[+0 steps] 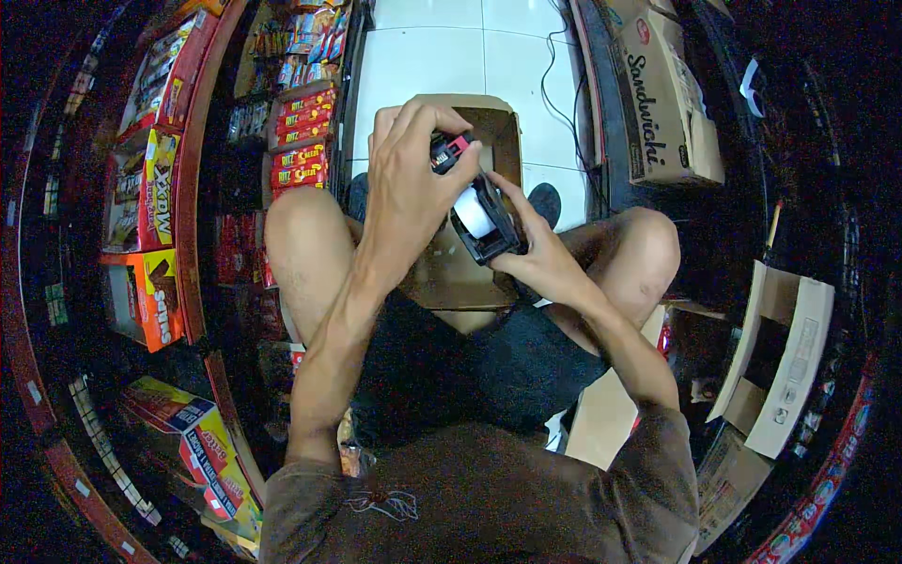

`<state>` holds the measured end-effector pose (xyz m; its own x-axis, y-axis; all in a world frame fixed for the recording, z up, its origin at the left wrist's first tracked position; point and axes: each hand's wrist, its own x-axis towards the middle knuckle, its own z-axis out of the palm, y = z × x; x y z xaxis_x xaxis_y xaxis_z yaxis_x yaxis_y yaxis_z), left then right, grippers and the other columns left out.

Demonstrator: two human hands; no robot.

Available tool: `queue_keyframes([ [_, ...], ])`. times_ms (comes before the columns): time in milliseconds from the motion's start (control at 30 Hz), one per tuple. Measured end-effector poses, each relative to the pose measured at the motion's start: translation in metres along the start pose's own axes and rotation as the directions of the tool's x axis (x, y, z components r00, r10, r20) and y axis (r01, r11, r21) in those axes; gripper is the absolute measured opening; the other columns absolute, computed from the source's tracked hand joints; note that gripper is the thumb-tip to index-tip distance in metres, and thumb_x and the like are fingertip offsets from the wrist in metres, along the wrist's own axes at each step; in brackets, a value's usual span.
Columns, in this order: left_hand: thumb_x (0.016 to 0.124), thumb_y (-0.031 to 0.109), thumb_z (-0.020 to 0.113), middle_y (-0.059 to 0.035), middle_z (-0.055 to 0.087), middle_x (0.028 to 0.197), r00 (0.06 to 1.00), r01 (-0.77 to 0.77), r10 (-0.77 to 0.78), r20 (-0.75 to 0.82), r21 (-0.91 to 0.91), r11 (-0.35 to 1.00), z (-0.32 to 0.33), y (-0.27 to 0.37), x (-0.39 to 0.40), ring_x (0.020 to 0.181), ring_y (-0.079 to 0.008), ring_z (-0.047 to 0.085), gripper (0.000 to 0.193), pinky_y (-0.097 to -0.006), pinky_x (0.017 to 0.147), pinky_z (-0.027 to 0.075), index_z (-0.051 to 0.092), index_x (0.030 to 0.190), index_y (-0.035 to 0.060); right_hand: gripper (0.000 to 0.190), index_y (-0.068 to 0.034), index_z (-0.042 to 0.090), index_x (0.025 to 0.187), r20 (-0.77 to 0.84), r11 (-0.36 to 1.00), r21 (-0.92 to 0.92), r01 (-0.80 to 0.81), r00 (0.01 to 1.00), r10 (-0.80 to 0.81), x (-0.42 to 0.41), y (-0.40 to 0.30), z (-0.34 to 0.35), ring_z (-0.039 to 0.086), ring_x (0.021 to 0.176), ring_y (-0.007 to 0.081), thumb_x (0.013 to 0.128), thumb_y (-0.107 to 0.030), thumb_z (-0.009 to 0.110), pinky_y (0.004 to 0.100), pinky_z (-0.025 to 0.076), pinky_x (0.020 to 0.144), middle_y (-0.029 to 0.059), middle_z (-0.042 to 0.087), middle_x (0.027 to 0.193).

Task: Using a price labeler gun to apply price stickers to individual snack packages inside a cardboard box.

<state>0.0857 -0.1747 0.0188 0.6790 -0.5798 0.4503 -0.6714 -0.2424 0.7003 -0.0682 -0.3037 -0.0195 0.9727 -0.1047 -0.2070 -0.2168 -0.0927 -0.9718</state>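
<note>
My left hand grips a small black-and-red part between thumb and fingers, just above and to the left of a black hand-held device that looks like a price label gun. A white roll of labels or tape sits exposed in its frame. My right hand is wrapped around the right side and lower end of this device. Whether the small part is joined to it is hidden behind my left thumb. Directly beneath both hands, between my knees, stands an open cardboard box.
On the left, shelves hold snack boxes, including red Ritz packs and an orange box. To the right are a large carton and an open cardboard tray. Black cables run along the white tiled floor.
</note>
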Motion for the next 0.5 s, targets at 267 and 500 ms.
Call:
queue_keyframes([
  [267, 0.077, 0.01, 0.073, -0.0048, 0.063, 0.099, 1.0, -0.017, 0.018, -0.023, 0.03, 0.999, 0.0023, -0.0024, -0.0009, 0.096, -0.0257, 0.052, 0.023, -0.0374, 0.092, 0.042, 0.06, 0.096, 0.0069, 0.095, 0.0, 0.02, 0.157, 0.01, 1.0, -0.009, 0.011, 1.0, -0.011, 0.0009, 0.0035, 0.0, 0.043, 0.138, 0.0339, 0.074, -0.006, 0.066, 0.0396, 0.033, 0.115, 0.0271, 0.04, 0.152],
  [500, 0.077, 0.01, 0.073, -0.0069, 0.062, 0.102, 0.999, 0.023, -0.022, -0.026, 0.035, 0.999, 0.0012, 0.001, -0.0013, 0.096, -0.0264, 0.053, 0.024, -0.0372, 0.091, 0.042, 0.06, 0.097, 0.0065, 0.093, 0.0, 0.021, 0.157, -0.024, 1.0, -0.025, 0.013, 1.0, -0.013, 0.001, -0.0014, 0.0024, 0.051, 0.129, 0.0333, 0.075, -0.005, 0.065, 0.0383, 0.039, 0.109, 0.0263, 0.048, 0.145],
])
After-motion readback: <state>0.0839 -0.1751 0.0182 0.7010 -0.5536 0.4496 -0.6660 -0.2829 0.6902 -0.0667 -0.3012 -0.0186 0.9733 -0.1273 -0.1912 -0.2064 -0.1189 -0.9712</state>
